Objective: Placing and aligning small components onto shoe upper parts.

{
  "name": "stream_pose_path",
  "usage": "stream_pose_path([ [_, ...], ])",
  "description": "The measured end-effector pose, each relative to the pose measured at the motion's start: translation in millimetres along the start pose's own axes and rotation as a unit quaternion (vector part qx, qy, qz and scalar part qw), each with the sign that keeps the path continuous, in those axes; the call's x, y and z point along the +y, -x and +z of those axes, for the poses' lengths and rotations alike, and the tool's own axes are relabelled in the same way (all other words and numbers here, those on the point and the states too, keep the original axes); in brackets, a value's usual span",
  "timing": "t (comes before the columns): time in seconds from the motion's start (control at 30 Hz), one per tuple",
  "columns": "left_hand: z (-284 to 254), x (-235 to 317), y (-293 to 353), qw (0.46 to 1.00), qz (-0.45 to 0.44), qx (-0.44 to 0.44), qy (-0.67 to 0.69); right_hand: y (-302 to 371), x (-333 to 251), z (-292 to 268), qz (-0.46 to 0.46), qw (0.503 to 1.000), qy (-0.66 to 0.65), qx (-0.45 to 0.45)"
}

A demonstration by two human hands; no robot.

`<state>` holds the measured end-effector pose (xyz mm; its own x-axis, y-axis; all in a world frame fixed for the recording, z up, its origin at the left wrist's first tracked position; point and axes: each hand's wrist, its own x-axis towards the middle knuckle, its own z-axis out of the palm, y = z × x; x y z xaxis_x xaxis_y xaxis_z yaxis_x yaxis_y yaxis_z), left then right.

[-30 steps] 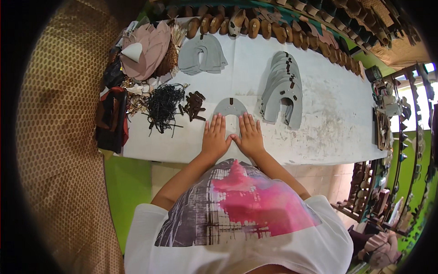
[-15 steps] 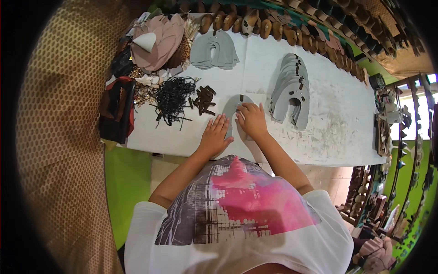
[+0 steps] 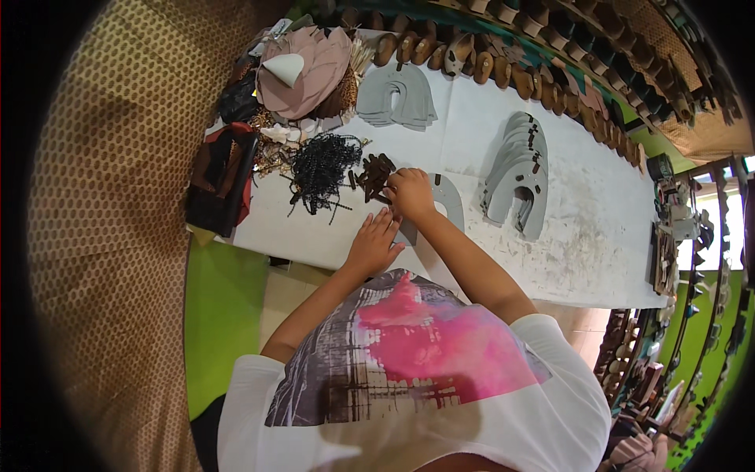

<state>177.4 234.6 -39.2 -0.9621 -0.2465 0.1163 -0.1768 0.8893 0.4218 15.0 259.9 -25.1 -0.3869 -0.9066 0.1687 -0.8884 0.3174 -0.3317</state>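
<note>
- On the white-covered table (image 3: 590, 259), straight in front of the person, lies a single grey arch-shaped piece (image 3: 449, 197), partly hidden by the hands, with a brown tab (image 3: 438, 180) at its top
- Labels and writing: any lettering on the goods is too small to read; the white shirt (image 3: 409, 330) bears a printed pattern in pink, grey and black
- Left hand (image 3: 374, 242): palm down, fingers stretched out, at the left leg of the grey arch-shaped piece
- Right hand (image 3: 410, 193): reaching over that piece, fingers bent down at the right edge of a pile of brown strips (image 3: 376, 173); whether a strip is pinched cannot be told
- Hands close together, the right just beyond the left fingertips; contact between them cannot be told
- Table cover: dark smears and scuffs on the right-hand part
- Further stock: a grey stack (image 3: 374, 102) at the back, an overlapping grey row (image 3: 499, 169) to the right, black beaded strings (image 3: 322, 165) left of the strips, a pink pile (image 3: 314, 75) with a white cone (image 3: 285, 69) on it
- Back edge: a line of brown shoe forms (image 3: 503, 72)
- Room: patterned brown curtain (image 3: 118, 236) at left, green surface (image 3: 224, 307) below the table, loaded racks and a bright window at right
</note>
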Motion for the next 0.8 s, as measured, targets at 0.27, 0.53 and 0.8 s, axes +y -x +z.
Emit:
stream_pose_path([
  [0.27, -20.5, 0.4, -11.8, 0.976, -0.039, 0.061, 0.206, 56.7, 37.1, -20.6, 0.207, 0.938, -0.275, 0.047],
  [0.53, -11.9, 6.7, -68.1, 0.978, 0.020, 0.042, 0.203, 93.2, 69.6, -31.2, 0.274, 0.941, -0.169, 0.105],
  [0.8, 13.4, -5.4, -125.3, 0.997, 0.038, 0.051, 0.045, 77.2, 68.3, -23.6, 0.281, 0.940, -0.162, 0.102],
])
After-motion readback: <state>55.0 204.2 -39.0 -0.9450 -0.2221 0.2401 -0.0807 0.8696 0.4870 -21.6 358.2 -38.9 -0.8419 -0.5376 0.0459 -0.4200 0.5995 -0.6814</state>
